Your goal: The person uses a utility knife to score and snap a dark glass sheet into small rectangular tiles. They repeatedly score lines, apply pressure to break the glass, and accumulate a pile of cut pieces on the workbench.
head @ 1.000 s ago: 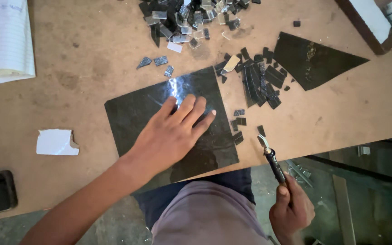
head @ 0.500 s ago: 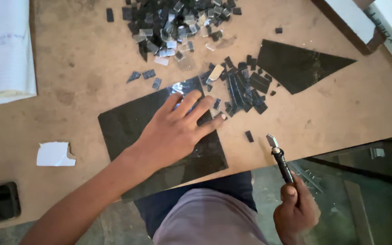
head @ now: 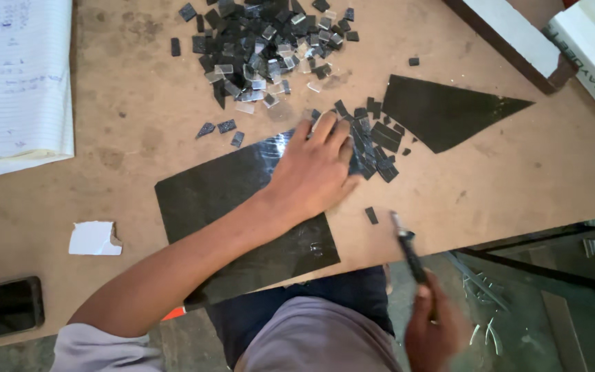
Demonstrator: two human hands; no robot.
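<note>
Step in hand: you look to be steadying the dark sheet [head: 235, 207] between cuts, with the cutter lifted away.
Left hand [head: 315, 172]: fingers spread flat, gripping nothing, pressing the sheet's far right corner.
Right hand [head: 434, 327]: closed around the pen-like cutter [head: 408, 248], held off the surface [head: 518, 179] edge, blurred.
Sheet position: flat on the surface, under your left palm, left of the cutter tip.
Nearby: small cut pieces [head: 373, 138] touch your fingertips; a larger pile [head: 263, 48] lies beyond.
Next move: bring the tip back onto the sheet, left hand holding firm.
</note>
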